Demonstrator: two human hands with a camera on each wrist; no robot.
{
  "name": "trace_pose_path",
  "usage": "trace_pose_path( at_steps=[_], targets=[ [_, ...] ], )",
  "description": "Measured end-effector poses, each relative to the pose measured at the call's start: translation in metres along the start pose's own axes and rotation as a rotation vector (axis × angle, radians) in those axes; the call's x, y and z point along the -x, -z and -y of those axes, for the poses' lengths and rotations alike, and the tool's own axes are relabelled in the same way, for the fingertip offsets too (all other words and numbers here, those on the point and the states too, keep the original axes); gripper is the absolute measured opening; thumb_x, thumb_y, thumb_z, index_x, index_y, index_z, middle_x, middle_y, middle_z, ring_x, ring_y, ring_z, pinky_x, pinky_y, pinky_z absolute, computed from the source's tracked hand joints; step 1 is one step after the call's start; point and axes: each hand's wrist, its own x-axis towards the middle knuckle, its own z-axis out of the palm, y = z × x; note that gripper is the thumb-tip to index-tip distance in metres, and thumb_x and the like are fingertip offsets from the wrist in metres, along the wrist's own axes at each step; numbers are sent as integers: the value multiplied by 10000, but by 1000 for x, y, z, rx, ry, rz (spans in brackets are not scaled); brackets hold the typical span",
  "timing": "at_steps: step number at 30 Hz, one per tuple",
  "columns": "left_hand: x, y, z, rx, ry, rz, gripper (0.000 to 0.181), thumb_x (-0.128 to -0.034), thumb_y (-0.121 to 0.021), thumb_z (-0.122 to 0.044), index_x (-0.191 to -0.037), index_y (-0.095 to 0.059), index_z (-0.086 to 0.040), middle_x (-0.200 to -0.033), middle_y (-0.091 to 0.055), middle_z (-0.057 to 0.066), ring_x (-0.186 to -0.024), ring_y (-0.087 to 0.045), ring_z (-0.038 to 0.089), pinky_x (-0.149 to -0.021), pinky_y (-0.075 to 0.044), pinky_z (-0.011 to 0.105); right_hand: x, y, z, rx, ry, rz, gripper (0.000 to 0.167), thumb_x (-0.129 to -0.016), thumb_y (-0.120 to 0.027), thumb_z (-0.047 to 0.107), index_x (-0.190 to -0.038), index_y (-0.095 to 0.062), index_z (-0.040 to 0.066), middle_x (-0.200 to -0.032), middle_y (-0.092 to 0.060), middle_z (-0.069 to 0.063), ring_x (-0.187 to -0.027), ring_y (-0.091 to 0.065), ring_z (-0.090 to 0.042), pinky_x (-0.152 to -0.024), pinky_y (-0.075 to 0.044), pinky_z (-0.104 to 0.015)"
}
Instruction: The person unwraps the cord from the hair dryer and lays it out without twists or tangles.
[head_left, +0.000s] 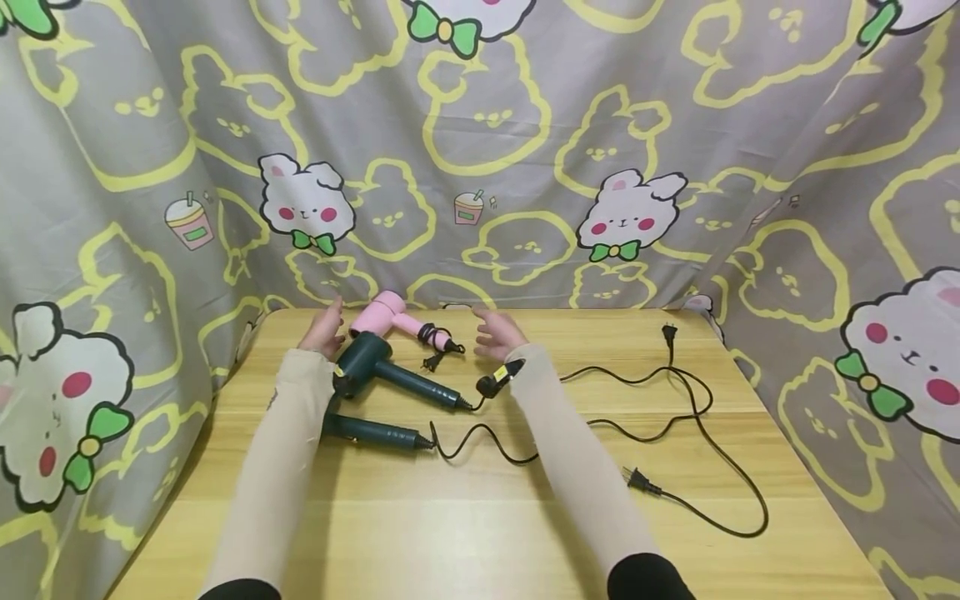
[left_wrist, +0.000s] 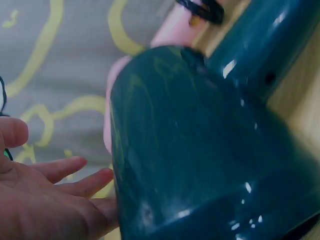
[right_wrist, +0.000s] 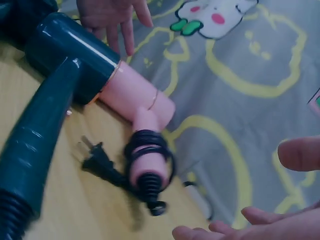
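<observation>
A pink hair dryer (head_left: 377, 313) lies at the back of the table, a black cord wound round its handle. In front of it is a dark green hair dryer (head_left: 363, 360), and nearer still a second green hair dryer (head_left: 378, 432), its head hidden by the left forearm. My left hand (head_left: 324, 332) is left of the pink and farther green dryers, fingers spread; whether it touches the green body, I cannot tell. My right hand (head_left: 498, 335) hovers right of the pink handle with fingers extended. Nothing is held in either hand.
Black cords run right across the wooden table (head_left: 465, 533), under or behind the right forearm. One plug (head_left: 670, 333) lies at the back right, another plug (head_left: 641, 481) nearer. A printed curtain (head_left: 510, 125) encloses the back and sides.
</observation>
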Motion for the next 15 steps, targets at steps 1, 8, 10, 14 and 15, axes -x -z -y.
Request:
trace_pose_path(
  at_steps=[1,8,10,14,15],
  targets=[
    [-1,2,1,-12,5,-1,734,-1101,-190,-491,-1666,23,-73,-1737,64,191,-1619,38,350,-1318,-73,482,-3,-2,-4,-15,-10,-10,680,-1070,-546,269,-1649,-231,100,-1716,-109,-263,-1591,-128,-464,-1277,-173,-577],
    [-8,7,9,-79,89,38,764,-1085,-170,-547,-1666,69,-111,-1732,76,209,-1604,-52,409,-1310,-146,472,-18,-17,-28,-165,-81,-14,738,-1059,-561,229,-1644,-162,23,-1588,-332,-292,-1292,-507,-339,-1206,-326,-437],
    [-9,7,11,-112,96,52,775,-1079,-149,-570,-1665,66,-111,-1733,55,219,-1599,-101,421,-1308,-164,464,-18,-21,-31,-225,-87,2,738,-1067,-547,207,-1643,-137,-1,-1663,-229,-301,-1540,-302,-427,-1279,-246,-496],
    [-11,7,13,-147,88,105,785,-1081,-106,-567,-1658,39,-54,-1729,27,242,-1606,-84,428,-1313,-135,479,-22,-25,-38,-257,-65,12,672,-1080,-513,152,-1625,-175,-47,-1706,-71,-296,-1574,-215,-433,-1264,-286,-476],
    [-11,7,13,-155,85,122,777,-1086,-98,-556,-1656,43,-48,-1726,24,251,-1604,-72,443,-1314,-124,490,-24,-26,-40,-255,-56,17,642,-1084,-496,136,-1615,-194,-60,-1700,-91,-301,-1568,-236,-430,-1257,-305,-467]
  ],
)
